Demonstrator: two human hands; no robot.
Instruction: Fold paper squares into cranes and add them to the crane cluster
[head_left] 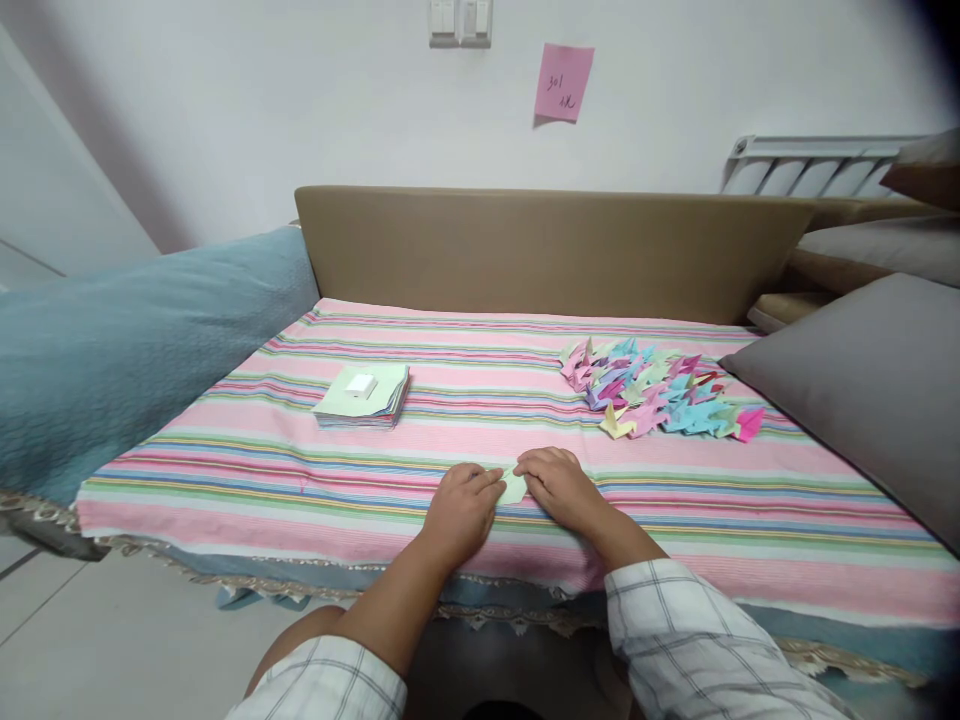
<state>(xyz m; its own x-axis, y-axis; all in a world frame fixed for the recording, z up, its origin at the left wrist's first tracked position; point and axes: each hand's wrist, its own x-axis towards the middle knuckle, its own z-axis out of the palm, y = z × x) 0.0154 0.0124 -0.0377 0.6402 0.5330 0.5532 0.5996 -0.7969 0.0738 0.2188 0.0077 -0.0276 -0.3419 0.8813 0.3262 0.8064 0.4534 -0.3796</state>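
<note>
A small piece of pale green folded paper (513,490) lies on the striped cloth (262,505) near the front edge of the seat. My left hand (465,508) grips its left side with the fingers closed. From the other side, my right hand (556,484) pinches the paper's upper right part, fingers bent and together. Parts of the paper are hidden under the fingertips of both hands. Beyond my right hand lies a group of several folded paper cranes (660,390) in pink, blue, green, purple and yellow.
To the left sits a stack of square paper (360,408) with a small white block (361,386) on top. A grey cushion (862,390) leans at the right. Behind stands the brown backrest (540,250); a blue-covered armrest (165,330) bounds the left side.
</note>
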